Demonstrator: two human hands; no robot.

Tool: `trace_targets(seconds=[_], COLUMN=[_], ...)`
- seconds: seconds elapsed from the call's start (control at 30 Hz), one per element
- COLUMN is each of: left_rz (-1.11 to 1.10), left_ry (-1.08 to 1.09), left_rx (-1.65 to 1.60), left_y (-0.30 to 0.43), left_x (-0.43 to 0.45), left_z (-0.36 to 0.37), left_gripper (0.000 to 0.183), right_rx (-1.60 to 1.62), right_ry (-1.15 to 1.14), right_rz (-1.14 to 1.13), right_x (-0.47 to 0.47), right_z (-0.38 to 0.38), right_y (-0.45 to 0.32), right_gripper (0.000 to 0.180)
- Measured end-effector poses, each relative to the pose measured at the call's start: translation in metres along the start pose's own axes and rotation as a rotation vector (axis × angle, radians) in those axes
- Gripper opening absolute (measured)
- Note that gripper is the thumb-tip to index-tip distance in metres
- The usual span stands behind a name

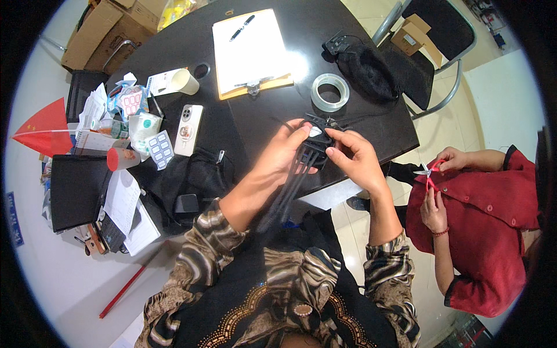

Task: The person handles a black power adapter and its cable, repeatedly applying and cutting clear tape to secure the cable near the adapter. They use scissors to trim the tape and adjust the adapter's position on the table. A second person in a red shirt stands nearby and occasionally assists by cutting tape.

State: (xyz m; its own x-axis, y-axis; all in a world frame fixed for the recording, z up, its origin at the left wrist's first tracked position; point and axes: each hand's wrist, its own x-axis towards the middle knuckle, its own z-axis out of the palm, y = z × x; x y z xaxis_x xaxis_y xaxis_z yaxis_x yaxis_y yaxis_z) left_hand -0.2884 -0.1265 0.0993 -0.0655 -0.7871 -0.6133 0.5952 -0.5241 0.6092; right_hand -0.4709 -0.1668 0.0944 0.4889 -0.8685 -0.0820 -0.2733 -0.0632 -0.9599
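Both hands are raised over the near edge of the dark table and meet at a black device with straps and a small white patch on it. My left hand grips its left side, the thumb lying beside the white patch. On its right side, the thumb and fingers of my right hand touch the edge. Several dark cords or straps hang from it towards my lap, blurred at the lower end. Just beyond the device lies a roll of clear tape.
A clipboard with paper and a pen, a black mesh bag, a phone and a paper cup occupy the table. Leftward are a laptop and clutter. A person in red holds scissors at right.
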Motion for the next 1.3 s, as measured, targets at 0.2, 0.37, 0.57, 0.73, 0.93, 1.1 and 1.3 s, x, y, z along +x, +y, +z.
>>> trace_targets(seconds=[0.2, 0.37, 0.57, 0.73, 0.93, 1.1, 1.3], left_rz=[-0.022, 0.037, 0.039, -0.139, -0.125, -0.169, -0.094], left_ry=[-0.010, -0.112, -0.202, -0.137, -0.135, -0.092, -0.080], left_rx=[0.064, 0.190, 0.059, -0.167, -0.039, -0.076, -0.296], left_y=[0.005, 0.007, 0.018, 0.031, 0.032, 0.031, 0.025], left_x=[0.006, 0.007, 0.000, 0.008, 0.005, 0.000, 0.006], left_z=[0.002, -0.002, -0.016, -0.031, -0.030, -0.033, -0.054], left_gripper=[0.039, 0.043, 0.041, 0.024, 0.029, 0.026, 0.018], right_rx=[0.381, -0.156, 0.542, 0.471, -0.108, -0.081, 0.105], right_ry=[0.077, 0.085, 0.137, 0.313, 0.181, 0.091, 0.145], right_rz=[0.255, 0.061, 0.278, 0.083, -0.106, 0.126, 0.160], right_x=[-0.006, 0.008, 0.025, 0.018, 0.046, 0.070, 0.068], right_z=[0.011, 0.002, -0.006, 0.003, 0.001, 0.017, 0.032], right_y=[0.001, -0.001, 0.002, -0.007, -0.030, -0.035, -0.022], right_gripper=[0.046, 0.045, 0.016, 0.011, 0.040, 0.048, 0.029])
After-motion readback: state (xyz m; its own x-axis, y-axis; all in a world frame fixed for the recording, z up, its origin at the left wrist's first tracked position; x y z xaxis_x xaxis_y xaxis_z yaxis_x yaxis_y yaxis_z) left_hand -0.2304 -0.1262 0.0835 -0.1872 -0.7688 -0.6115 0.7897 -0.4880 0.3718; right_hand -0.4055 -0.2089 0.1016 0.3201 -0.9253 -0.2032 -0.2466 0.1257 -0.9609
